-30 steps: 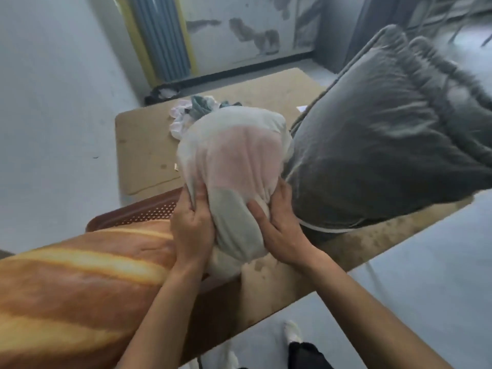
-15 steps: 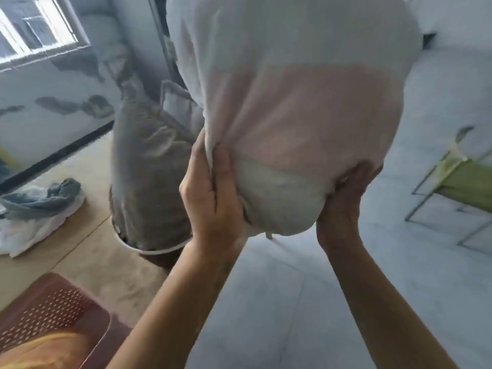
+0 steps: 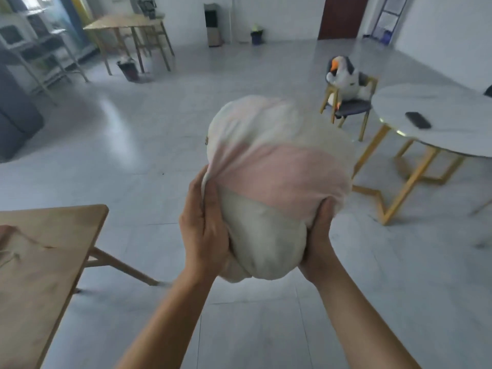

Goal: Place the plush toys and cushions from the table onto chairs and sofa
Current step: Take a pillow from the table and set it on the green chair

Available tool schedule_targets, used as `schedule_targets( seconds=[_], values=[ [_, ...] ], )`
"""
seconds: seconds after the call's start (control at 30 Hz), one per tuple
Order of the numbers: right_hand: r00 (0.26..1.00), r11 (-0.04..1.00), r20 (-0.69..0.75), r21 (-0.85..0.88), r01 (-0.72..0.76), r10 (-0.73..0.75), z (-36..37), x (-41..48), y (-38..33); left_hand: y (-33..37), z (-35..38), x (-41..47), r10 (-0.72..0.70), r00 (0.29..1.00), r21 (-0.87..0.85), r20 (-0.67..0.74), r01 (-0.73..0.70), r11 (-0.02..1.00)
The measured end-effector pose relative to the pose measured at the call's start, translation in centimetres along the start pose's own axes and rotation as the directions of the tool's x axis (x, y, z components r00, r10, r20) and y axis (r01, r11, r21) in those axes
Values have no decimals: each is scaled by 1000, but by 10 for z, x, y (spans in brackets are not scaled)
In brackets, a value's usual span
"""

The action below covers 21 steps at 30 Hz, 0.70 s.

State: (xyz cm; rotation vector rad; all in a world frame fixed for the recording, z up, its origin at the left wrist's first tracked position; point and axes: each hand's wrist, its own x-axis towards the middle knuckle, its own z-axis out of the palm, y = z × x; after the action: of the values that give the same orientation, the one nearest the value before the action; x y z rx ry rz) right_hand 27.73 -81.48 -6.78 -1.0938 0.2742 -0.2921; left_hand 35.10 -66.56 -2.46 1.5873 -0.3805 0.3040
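Note:
I hold a round white-and-pink cushion in the air in front of me, above the floor. My left hand grips its left lower side and bunches the fabric. My right hand clasps its right lower side. A grey-and-white penguin plush toy with an orange beak sits on a gold-framed chair at the far right. The corner of the wooden table shows at the lower left.
A round marble table on gold legs stands at the right with a dark phone on it. A second wooden table and a bin stand at the far left. A dark sofa edge is at the left. Open tiled floor lies ahead.
I have lifted the cushion off the wooden table and turned right, away from the grey cushion and the bread-shaped pillow. The open room with the chair and round table has come into view.

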Motion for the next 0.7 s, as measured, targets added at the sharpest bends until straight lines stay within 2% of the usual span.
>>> schedule_targets(
  seconds=[0.07, 0.2, 0.27, 0.37, 0.47, 0.53, 0.63, 0.7],
  values=[
    [998, 1000, -56, -10, 13, -14, -24, 37, -7, -26, 35, 24, -29, 999, 37, 16, 28, 999],
    [966, 989, -218, -80, 127, -142, -68, 125, -21, -86, 105, 87, -56, 998, 81, 26, 54, 995],
    [939, 976, -272, -120, 184, -211, -88, 174, -33, -116, 145, 125, -103, 990, 76, 93, 96, 993],
    [878, 939, -358, -246, 238, -317, -121, 250, -60, -151, 208, 193, -243, 946, 71, 214, 233, 970],
    [847, 886, -359, -394, 243, -392, -158, 311, -93, -162, 276, 262, -262, 924, 78, 279, 250, 965],
    [854, 843, -330, -496, 206, -403, -187, 342, -108, -161, 324, 304, -275, 876, 20, 395, 291, 956],
    [865, 776, -285, -607, 170, -413, -238, 390, -123, -167, 402, 347, -312, 716, 32, 624, 375, 926],
    [881, 745, -245, -647, 161, -404, -277, 429, -128, -182, 455, 361, -345, 652, 51, 675, 425, 904]
  ],
)
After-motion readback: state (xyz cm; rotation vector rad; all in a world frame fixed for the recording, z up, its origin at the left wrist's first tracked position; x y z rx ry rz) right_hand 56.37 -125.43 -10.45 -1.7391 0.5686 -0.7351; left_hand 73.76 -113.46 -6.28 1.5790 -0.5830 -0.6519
